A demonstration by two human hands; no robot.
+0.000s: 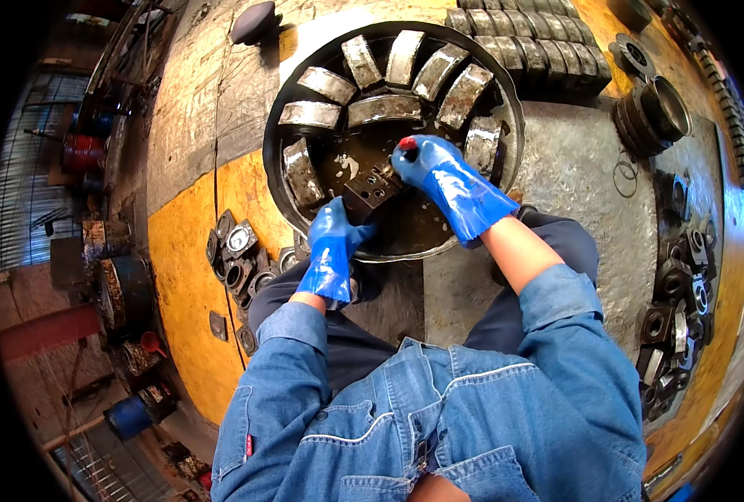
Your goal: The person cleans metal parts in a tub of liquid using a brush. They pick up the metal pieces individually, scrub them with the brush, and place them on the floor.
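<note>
A wide round metal pan [272, 163] with dark liquid stands in front of me, between my knees. Both hands wear blue rubber gloves. My left hand [330, 230] is at the pan's near left side, gripping a dark metal block with holes [373, 191] over the liquid. Closed round a red-handled tool [408, 144], my right hand [435, 163] meets the top of that block; the tool's working end is mostly hidden, perhaps a brush. Curved metal segments [403, 58] line the pan's far and side walls, and another curved segment [384, 110] lies inside them.
Stacked metal segments [547, 58] stand behind the pan at right. Metal rings [652, 115] and loose machined parts [677, 284] lie farther right. More flanged parts [238, 268] are on the yellow floor at left. A dark cap-like object [255, 23] sits at far left.
</note>
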